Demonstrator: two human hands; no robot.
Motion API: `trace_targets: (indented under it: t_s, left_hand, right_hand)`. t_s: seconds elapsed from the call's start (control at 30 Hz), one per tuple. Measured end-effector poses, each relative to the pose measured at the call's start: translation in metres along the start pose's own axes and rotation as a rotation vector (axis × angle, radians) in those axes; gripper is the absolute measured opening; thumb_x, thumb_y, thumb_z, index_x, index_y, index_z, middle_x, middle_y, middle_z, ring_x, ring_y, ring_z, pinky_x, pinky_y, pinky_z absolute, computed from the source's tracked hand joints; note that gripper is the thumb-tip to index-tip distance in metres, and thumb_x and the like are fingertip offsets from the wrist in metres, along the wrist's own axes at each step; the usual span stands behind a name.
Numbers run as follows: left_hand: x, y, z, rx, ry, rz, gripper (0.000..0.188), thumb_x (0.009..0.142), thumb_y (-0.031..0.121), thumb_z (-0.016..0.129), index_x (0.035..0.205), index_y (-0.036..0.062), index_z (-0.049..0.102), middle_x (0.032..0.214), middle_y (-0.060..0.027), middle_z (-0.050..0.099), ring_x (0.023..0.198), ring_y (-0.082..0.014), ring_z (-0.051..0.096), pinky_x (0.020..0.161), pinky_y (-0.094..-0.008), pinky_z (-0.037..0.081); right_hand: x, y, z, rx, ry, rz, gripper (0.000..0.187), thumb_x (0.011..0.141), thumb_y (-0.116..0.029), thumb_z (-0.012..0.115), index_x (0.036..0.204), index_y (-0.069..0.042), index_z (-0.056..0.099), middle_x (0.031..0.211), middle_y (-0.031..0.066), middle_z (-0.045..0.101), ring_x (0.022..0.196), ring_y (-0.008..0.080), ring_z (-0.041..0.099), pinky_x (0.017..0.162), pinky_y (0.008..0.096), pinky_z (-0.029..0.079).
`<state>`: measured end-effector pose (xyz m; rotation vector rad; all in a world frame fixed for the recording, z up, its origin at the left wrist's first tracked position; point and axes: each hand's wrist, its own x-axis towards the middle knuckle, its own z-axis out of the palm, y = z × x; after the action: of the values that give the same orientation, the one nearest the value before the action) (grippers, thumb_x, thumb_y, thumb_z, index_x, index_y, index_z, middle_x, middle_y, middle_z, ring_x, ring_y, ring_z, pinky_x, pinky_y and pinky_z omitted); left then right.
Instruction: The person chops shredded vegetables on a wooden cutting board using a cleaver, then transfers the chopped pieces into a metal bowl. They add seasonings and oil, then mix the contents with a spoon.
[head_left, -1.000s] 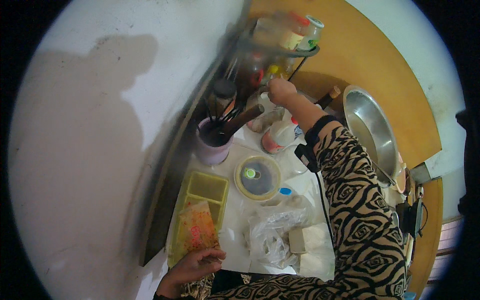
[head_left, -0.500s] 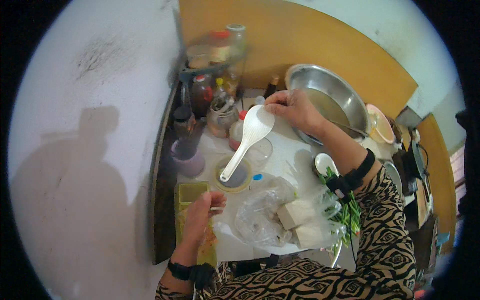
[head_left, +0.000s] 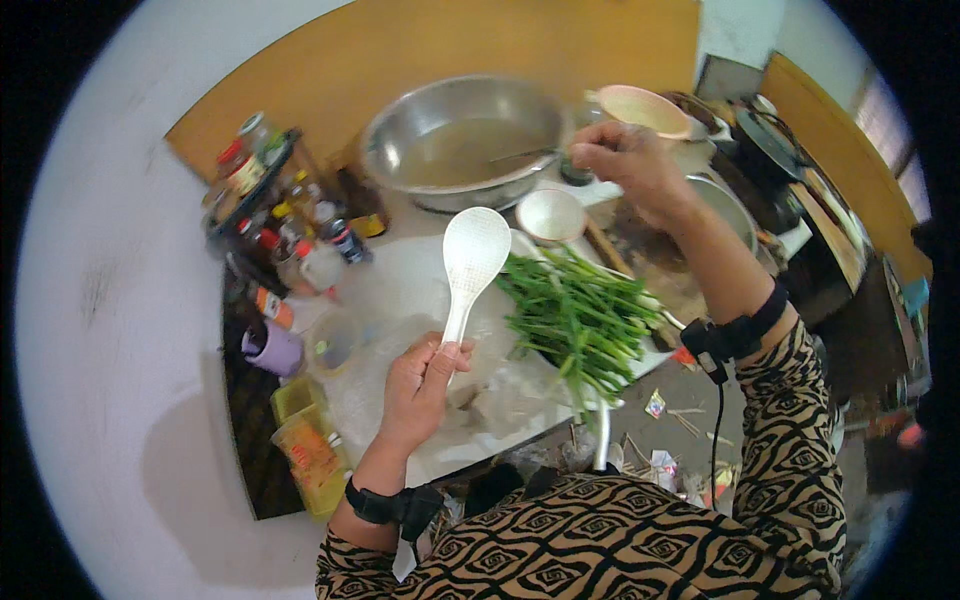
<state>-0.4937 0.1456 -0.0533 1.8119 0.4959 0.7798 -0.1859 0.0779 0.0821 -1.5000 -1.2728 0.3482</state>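
Note:
My left hand (head_left: 424, 385) grips the handle of a white rice paddle (head_left: 476, 250), held upright above the table with its broad blade at the top. My right hand (head_left: 628, 165) is raised at the right rim of a large steel basin (head_left: 465, 185) of cloudy liquid. Its fingers are bent together, and what they hold, if anything, is hidden. A thin utensil handle (head_left: 522, 154) lies over the basin beside them. A clear plastic bag (head_left: 500, 405) sits behind my left hand, its contents blurred. Green onions (head_left: 580, 315) are heaped to the right of the paddle.
A small white bowl (head_left: 552, 216) stands before the basin; a pink basin (head_left: 642, 110) is behind my right hand. Bottles and jars (head_left: 300, 225) crowd the left side, near a purple cup (head_left: 273, 348) and yellow containers (head_left: 310, 450). A dark pan (head_left: 768, 140) is far right.
The view has swung right. The rice paddle has passed from my right hand to my left, which now grips its handle. My right hand has moved to the basin's right rim.

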Motion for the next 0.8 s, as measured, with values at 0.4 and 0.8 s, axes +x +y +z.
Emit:
trace_targets:
  t_s: [0.4,0.8]
  left_hand:
    - [0.107,-0.021,0.27,0.137,-0.293,0.106,0.031,0.097,0.024,0.051,0.084,-0.0004,0.064,0.088,-0.0118,0.063,0.081,-0.0207,0.06,0.075,-0.0321,0.046]
    - [0.136,0.006,0.387,0.143,-0.495,-0.174,0.034,0.094,0.029,0.057,0.106,-0.0018,0.062,0.097,-0.0124,0.066,0.085,-0.0207,0.061,0.077,-0.0339,0.048]
  right_hand:
    - [-0.153,0.198,-0.22,-0.14,-0.216,0.509,0.055,0.086,-0.037,0.069,0.121,0.003,0.058,0.115,0.0119,0.064,0.101,0.0195,0.061,0.086,0.034,0.05]
    - [-0.148,0.27,-0.283,0.696,0.287,0.6,0.009,0.096,-0.015,0.053,0.099,-0.006,0.052,0.078,0.0018,0.056,0.063,0.009,0.05,0.055,0.0244,0.041]
